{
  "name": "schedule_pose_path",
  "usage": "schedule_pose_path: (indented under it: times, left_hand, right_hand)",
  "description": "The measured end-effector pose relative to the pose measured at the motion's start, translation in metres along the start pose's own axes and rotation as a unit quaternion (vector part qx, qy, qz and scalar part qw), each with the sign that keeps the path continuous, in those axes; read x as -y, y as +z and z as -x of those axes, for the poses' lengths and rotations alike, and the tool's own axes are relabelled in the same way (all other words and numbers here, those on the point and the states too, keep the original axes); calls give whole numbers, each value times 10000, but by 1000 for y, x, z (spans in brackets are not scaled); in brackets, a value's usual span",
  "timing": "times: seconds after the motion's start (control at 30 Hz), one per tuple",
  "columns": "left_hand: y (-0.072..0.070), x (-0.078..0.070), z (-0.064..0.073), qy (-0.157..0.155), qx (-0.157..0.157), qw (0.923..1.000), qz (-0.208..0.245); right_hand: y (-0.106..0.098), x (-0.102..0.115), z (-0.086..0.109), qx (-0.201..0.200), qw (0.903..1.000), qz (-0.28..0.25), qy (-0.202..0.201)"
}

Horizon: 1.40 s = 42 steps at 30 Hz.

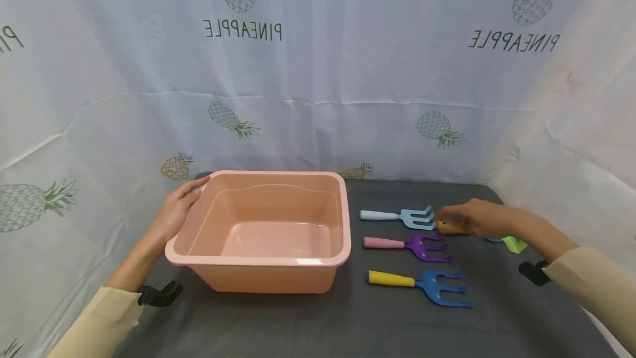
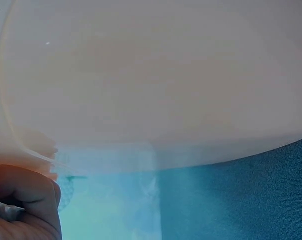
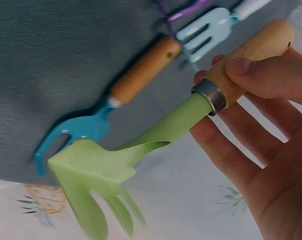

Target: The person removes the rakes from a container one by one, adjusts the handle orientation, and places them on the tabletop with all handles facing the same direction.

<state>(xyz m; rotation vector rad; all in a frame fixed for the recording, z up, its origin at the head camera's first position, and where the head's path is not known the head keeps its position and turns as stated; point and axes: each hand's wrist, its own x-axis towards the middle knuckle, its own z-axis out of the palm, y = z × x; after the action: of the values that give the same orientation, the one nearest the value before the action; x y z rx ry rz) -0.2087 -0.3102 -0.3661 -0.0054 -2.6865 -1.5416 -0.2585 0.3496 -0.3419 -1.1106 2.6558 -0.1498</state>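
My left hand [image 1: 174,211] grips the left rim of a peach plastic basin [image 1: 258,287]; a bent finger shows beside the basin wall in the left wrist view. At the right, my right hand [image 1: 484,219] holds a green garden hand rake [image 3: 85,165] by its wooden handle, thumb on one side and fingers on the other. The rake's prongs point away from the palm. Under it lies a blue hand fork [image 3: 83,127] with a wooden handle, partly hidden by my hand in the head view.
Right of the basin lie a light blue fork [image 1: 414,218] with a white handle, a purple fork [image 1: 422,246] with a pink handle and a blue fork [image 1: 437,286] with a yellow handle. A pineapple-print curtain [image 1: 318,70] hangs behind the dark grey tabletop [image 1: 318,330].
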Motion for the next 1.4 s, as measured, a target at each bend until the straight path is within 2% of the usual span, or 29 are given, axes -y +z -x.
schedule_pose_path:
  times: [0.27,0.47,0.6,0.67,0.83,0.93,1.17,1.4]
  left_hand:
    - [-1,0,1,58,23,9998,162]
    - [-1,-1,0,-21,49,9999,120]
    - [0,-2,1,-8,9,10000,59]
    - [0,-2,1,9,-11,10000,43]
    - [-1,-2,1,2,24,9999,113]
    - [-1,-2,1,26,15,9999,107]
    - [-1,-2,1,11,15,10000,61]
    - [-1,-3,0,-51,76,9999,-47]
  right_hand:
    - [21,-18,8,-91,10000,-25,4]
    - [38,-30,15,-140,9985,-448,-268]
    - [46,-35,19,-230,9982,-438,-337]
    - [49,-37,21,-214,9987,-404,-239]
    - [57,-42,25,-21,9982,-518,294]
    - [63,-44,27,-1,9980,-477,419]
    - [76,-47,27,-125,9993,-322,155]
    - [83,-47,26,-162,9988,-464,-48]
